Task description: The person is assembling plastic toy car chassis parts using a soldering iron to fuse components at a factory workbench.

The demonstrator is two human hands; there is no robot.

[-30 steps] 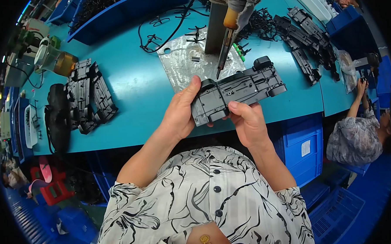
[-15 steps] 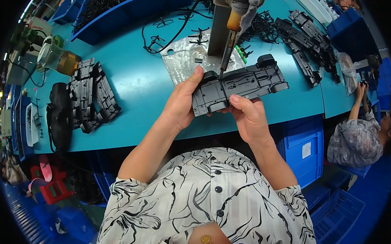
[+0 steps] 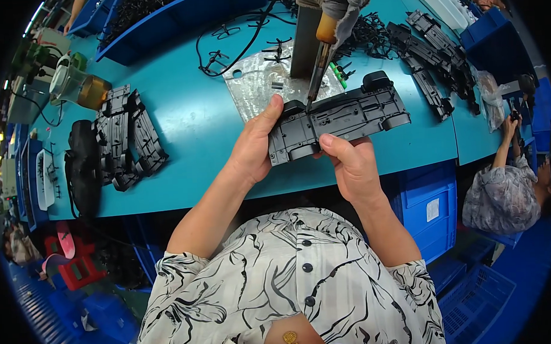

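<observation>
Teal bench (image 3: 187,123), parts piled. Chassis (image 3: 338,119) held above edge under hanging driver (image 3: 320,62); my left hand (image 3: 253,149) & right hand (image 3: 352,168) both clamped on its near end. Prob light, stiff plastic; grip edges.

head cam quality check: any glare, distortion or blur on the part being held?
Head view: fisheye bends the teal table edge and leaves black corners; glare on the shiny plastic sheet and a blown-out patch at the left rim; the black chassis between left hand and right hand is sharp and evenly lit, with only soft shadows.
</observation>
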